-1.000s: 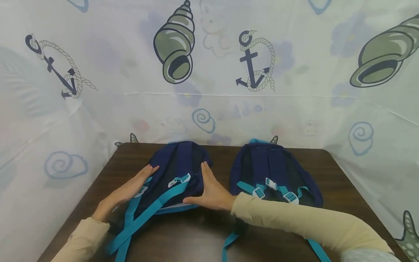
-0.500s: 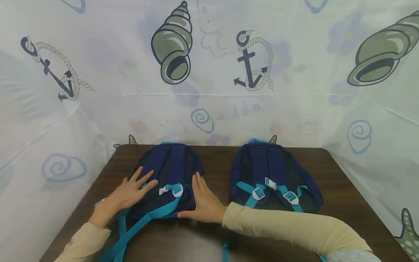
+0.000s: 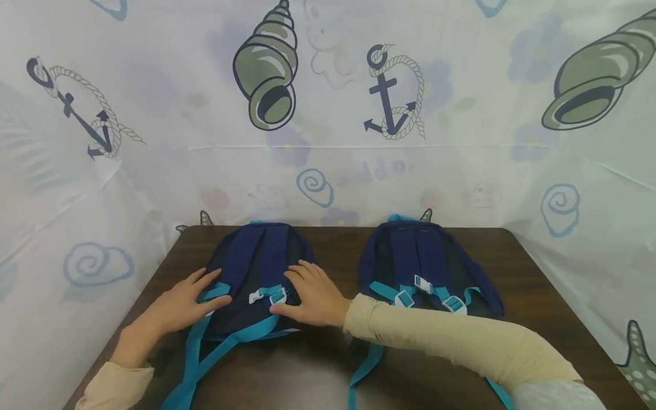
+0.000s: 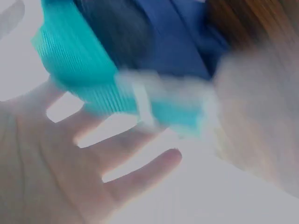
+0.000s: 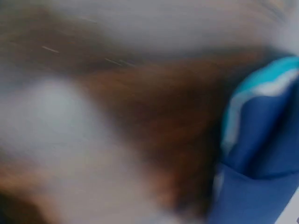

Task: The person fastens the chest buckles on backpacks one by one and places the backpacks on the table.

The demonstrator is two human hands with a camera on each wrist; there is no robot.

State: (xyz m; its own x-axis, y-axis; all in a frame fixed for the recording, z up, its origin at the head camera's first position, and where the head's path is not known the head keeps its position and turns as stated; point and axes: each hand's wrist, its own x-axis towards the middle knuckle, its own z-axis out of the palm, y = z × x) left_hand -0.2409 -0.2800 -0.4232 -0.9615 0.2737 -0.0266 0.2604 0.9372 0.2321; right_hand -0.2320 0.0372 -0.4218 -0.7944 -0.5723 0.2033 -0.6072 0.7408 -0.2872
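A navy backpack lies on the left half of the table, its back panel up. Turquoise straps trail from it toward the front edge. Over its left side my left hand is spread, fingertips near a turquoise strap; in the left wrist view the fingers are apart behind that strap and a blurred white buckle. My right hand lies over the bag's right edge, fingers extended and thumb near a white strap buckle. Motion blurs the right wrist view, where the backpack's blue side shows.
A second navy backpack with turquoise straps and white buckles lies to the right, partly behind my right sleeve. Both bags rest on a dark brown wooden table. A printed sheet with shells and anchors hangs around the table.
The left backpack has shifted left and sits straighter. My right hand followed it left, then rose onto its edge. My left hand has drawn back from the panel toward the left.
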